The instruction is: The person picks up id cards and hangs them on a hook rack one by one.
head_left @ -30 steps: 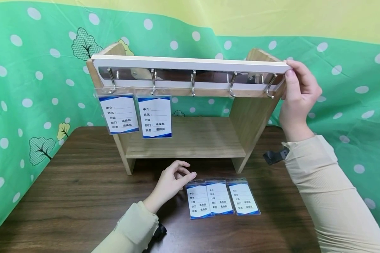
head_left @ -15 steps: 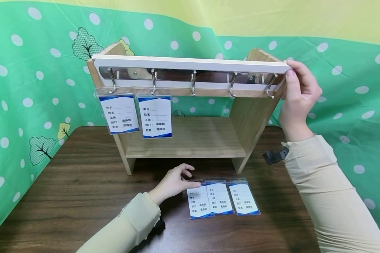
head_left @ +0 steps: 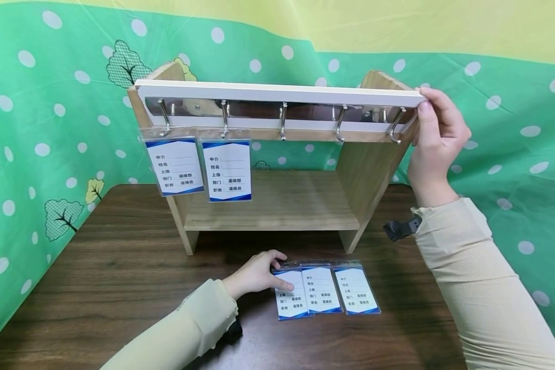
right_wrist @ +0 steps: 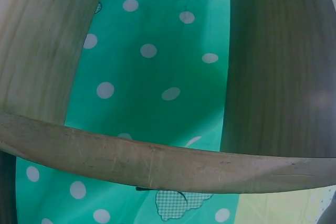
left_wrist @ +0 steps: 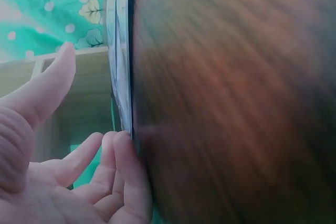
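Three badge holders lie face up in a row on the table: left badge holder point(head_left: 295, 303), overlapping middle badge holder point(head_left: 322, 293), right badge holder point(head_left: 357, 293). My left hand point(head_left: 254, 275) is at the left one, its thumb over the card and apart from the fingers. In the left wrist view, the fingertips point(left_wrist: 123, 140) meet the edge of the badge holders point(left_wrist: 122, 66). My right hand point(head_left: 437, 139) grips the right end of the white hook rail point(head_left: 282, 92), thumb in front. Two more badge holders, one point(head_left: 174, 167) and another point(head_left: 226, 172), hang from the two leftmost hooks.
Behind the badges stands a wooden shelf point(head_left: 273, 200) with the hook rail across its top front. Three bare hooks, among them the middle hook point(head_left: 283, 121), fill the rail's right part. The shelf's side panel point(right_wrist: 157, 163) crosses the right wrist view. A dotted green cloth point(head_left: 499, 154) hangs behind.
My left hand has moved down and slightly right, from beside the left badge holder to its upper left part. The right hand keeps its grip on the rail.
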### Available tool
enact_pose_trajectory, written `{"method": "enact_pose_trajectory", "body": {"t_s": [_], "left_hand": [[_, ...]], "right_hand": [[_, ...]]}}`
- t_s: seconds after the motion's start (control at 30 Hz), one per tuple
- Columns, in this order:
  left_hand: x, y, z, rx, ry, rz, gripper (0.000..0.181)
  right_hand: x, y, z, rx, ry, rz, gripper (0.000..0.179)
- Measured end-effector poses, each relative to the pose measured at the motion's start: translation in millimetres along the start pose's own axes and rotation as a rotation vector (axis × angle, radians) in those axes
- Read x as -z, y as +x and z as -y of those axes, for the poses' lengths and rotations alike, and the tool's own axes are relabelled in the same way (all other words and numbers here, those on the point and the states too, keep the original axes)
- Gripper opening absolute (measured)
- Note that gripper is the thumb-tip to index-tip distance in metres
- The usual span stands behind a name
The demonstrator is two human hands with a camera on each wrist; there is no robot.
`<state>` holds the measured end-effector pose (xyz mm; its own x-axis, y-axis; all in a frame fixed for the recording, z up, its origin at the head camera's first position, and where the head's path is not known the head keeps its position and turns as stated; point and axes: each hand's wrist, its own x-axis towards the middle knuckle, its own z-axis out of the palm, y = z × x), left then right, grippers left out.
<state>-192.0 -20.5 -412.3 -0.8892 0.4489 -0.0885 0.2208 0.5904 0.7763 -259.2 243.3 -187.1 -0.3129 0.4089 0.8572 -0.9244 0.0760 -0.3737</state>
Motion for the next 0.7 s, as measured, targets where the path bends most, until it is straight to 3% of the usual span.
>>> {"method": "enact_pose_trajectory", "body": {"t_s": [0.3,0.7], "left_hand": [[0.5,-2.7,-8.5,0.025,0.107,0.038,0.072],[-3.5,-3.8,-15.1,0.085,0.237,0.028,0.069]], "right_hand": [[0.6,-0.2,-0.5,-0.002,0.004,0.002,0.016],[-0.8,-0.3,1.6,-0.002,0.008,0.006,0.017]]}}
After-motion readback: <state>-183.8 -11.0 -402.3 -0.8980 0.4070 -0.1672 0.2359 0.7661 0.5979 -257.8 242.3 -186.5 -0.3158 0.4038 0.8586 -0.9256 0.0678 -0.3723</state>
